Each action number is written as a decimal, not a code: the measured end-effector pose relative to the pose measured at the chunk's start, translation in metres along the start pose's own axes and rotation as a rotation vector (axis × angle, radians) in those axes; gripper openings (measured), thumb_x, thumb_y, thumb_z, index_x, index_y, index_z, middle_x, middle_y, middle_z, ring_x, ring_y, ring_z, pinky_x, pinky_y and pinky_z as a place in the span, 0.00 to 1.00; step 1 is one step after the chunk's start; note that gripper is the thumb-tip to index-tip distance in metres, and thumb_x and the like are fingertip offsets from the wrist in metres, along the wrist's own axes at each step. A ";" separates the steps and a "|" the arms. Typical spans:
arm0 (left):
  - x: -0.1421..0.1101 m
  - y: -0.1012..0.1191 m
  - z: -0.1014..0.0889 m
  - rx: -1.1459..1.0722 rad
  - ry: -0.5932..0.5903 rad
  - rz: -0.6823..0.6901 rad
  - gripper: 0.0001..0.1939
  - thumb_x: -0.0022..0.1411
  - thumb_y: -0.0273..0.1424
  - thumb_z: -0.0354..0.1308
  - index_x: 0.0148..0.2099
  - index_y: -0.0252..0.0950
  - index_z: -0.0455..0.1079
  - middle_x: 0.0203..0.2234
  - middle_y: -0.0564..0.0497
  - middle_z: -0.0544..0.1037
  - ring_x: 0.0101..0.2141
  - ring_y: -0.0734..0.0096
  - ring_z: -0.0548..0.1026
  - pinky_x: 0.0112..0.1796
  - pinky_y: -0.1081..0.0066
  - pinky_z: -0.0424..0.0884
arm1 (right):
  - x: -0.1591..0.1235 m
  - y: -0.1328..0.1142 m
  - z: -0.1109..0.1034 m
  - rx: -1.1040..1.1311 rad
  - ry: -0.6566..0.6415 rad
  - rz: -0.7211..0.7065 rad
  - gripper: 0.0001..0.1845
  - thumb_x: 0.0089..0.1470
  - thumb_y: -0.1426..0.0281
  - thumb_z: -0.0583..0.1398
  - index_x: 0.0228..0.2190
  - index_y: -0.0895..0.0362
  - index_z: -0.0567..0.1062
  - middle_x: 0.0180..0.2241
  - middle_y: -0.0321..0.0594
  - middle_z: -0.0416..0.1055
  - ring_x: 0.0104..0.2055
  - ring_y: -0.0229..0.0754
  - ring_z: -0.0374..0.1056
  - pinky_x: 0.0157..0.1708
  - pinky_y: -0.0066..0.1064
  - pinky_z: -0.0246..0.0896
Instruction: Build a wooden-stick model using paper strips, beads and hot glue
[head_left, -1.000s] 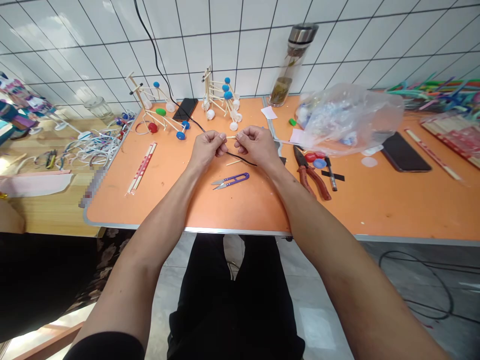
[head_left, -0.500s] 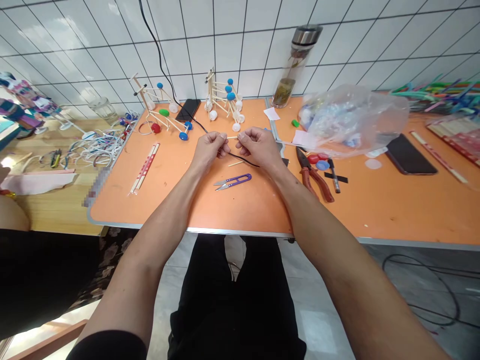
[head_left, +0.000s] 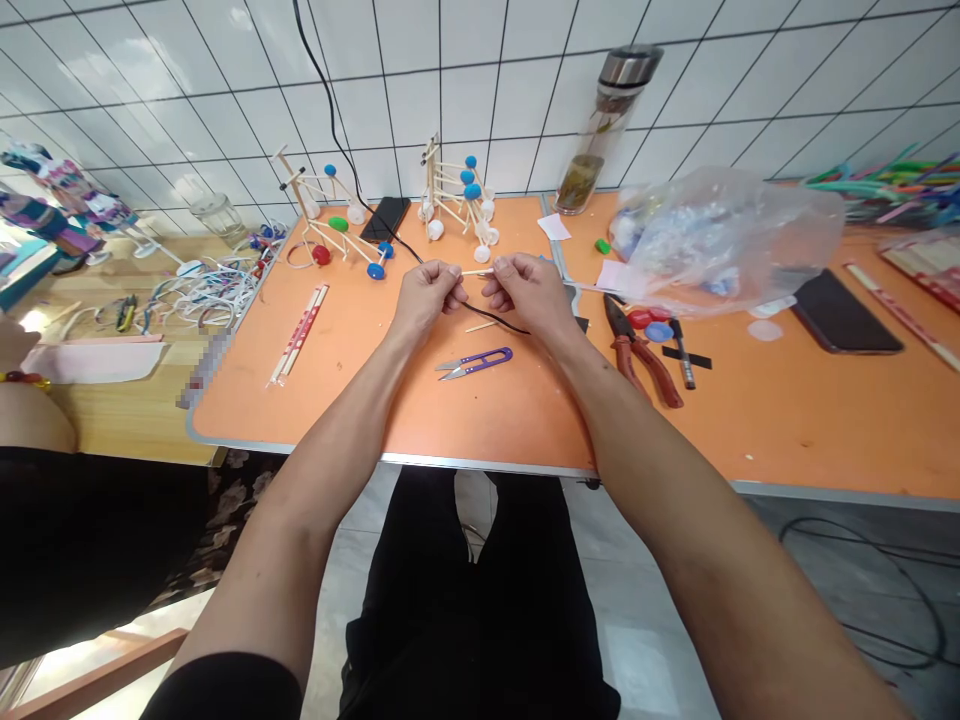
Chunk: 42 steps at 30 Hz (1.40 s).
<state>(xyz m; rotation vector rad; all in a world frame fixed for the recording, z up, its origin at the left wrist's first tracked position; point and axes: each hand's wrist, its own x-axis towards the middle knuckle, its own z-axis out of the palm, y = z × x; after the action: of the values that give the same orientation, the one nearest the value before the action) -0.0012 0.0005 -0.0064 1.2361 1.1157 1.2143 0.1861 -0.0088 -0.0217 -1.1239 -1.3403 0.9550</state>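
Between my two hands is a short pale wooden stick point(head_left: 476, 272), lying level above the orange table. My left hand point(head_left: 429, 298) pinches its left end between thumb and finger. At the other end, my right hand point(head_left: 531, 295) pinches it in the same way. A black cord point(head_left: 491, 318) runs beneath both hands, and another thin wooden stick point(head_left: 481, 326) lies on the table just below them. Purple thread snips point(head_left: 480, 362) rest nearer to me. Behind the hands stands a stick frame with blue and white balls point(head_left: 457, 195).
A second stick frame point(head_left: 337, 225) and wrapped chopsticks point(head_left: 300, 335) are at left. Red-handled pliers point(head_left: 643, 355), a marker point(head_left: 683, 355), a plastic bag point(head_left: 727, 240) and a phone point(head_left: 844, 312) lie at right. A glass bottle point(head_left: 600, 140) stands behind. Another person's arm point(head_left: 30, 400) is far left.
The whole view has shifted slightly, so the table's things appear a little farther right. Both hands keep their pinch on the stick, which shows slightly more length between them.
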 end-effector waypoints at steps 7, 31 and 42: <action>0.002 -0.004 -0.001 0.037 -0.012 0.024 0.22 0.74 0.40 0.78 0.33 0.37 0.73 0.21 0.56 0.80 0.20 0.80 0.74 0.25 0.79 0.67 | -0.001 -0.002 0.000 0.006 -0.003 0.019 0.34 0.66 0.35 0.73 0.32 0.53 0.80 0.29 0.39 0.84 0.26 0.35 0.75 0.26 0.24 0.69; 0.022 -0.038 -0.009 0.281 -0.212 0.318 0.08 0.70 0.34 0.71 0.38 0.38 0.78 0.28 0.53 0.82 0.32 0.68 0.79 0.40 0.69 0.73 | -0.002 0.006 0.004 -0.200 -0.028 -0.050 0.10 0.68 0.69 0.68 0.32 0.52 0.78 0.30 0.36 0.82 0.28 0.41 0.75 0.33 0.34 0.68; 0.023 -0.014 -0.057 0.996 0.409 0.059 0.03 0.71 0.30 0.69 0.42 0.41 0.84 0.50 0.38 0.87 0.59 0.36 0.81 0.56 0.47 0.75 | 0.002 0.005 -0.003 -0.390 0.074 -0.199 0.05 0.64 0.72 0.65 0.34 0.51 0.79 0.34 0.40 0.83 0.40 0.50 0.81 0.44 0.41 0.73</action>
<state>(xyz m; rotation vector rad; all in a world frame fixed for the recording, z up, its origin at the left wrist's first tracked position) -0.0562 0.0269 -0.0222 1.7811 2.1482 0.9744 0.1899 -0.0061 -0.0260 -1.2731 -1.5860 0.5139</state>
